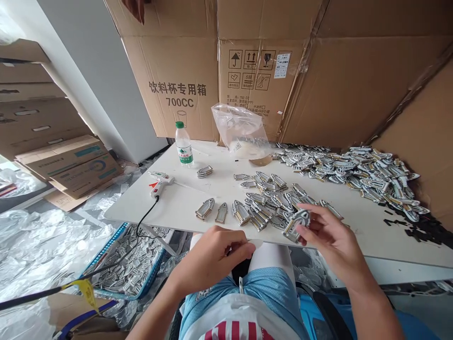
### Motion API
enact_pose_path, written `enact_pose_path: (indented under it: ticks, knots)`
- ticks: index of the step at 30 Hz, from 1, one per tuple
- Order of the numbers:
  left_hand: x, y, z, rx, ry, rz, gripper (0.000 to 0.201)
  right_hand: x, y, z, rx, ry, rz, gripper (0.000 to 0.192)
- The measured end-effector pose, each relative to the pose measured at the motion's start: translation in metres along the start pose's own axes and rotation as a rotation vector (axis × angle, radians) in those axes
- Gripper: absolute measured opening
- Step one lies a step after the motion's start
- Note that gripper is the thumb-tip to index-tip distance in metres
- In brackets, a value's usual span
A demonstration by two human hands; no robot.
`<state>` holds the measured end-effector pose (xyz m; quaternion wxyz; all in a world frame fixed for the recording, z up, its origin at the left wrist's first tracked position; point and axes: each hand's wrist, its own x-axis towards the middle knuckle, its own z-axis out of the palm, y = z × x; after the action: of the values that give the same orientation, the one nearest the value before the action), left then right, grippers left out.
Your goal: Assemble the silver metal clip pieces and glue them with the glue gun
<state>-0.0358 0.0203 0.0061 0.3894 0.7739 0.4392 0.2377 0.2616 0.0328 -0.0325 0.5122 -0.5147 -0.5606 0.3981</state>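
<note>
My right hand (334, 241) grips a small arch-shaped frame piece (296, 226), grey and white, between thumb and fingers above the table's front edge. It may be more than one stacked together; I cannot tell. Over my lap, my left hand (224, 252) is closed, with a thin whitish piece (257, 243) showing at the thumb tip. Just beyond the hands lies a loose heap of similar frame pieces (267, 198). To its left stand a single frame (221, 213) and a small stack of frames (205, 208), with another stack (204, 172) farther back.
A glue gun (161, 185) with a black cord lies at the table's left, near a water bottle (184, 146). A clear plastic bag (242, 132) sits before cardboard boxes (184, 61). Many frames (354, 174) pile up right, beside black bits (421, 231). A blue basket (130, 297) stands below left.
</note>
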Motion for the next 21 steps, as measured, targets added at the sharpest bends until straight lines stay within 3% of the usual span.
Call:
enact_pose_path:
  ticks: [4,13,16,21]
  knots:
    - [0.003,0.0,0.007,-0.016,0.043,-0.007,0.037,-0.005,-0.005,0.01,-0.036,-0.139,0.048,0.053]
    - [0.006,0.003,0.017,-0.063,0.053,-0.032,0.027,-0.008,-0.002,0.038,0.143,-0.442,0.2,0.049]
    - [0.006,0.004,0.017,-0.086,0.075,-0.066,0.03,-0.007,0.0,0.044,0.152,-0.468,0.221,0.048]
    - [0.01,0.001,0.019,-0.23,0.128,-0.175,0.038,-0.01,0.004,0.052,0.235,-0.403,0.167,0.048]
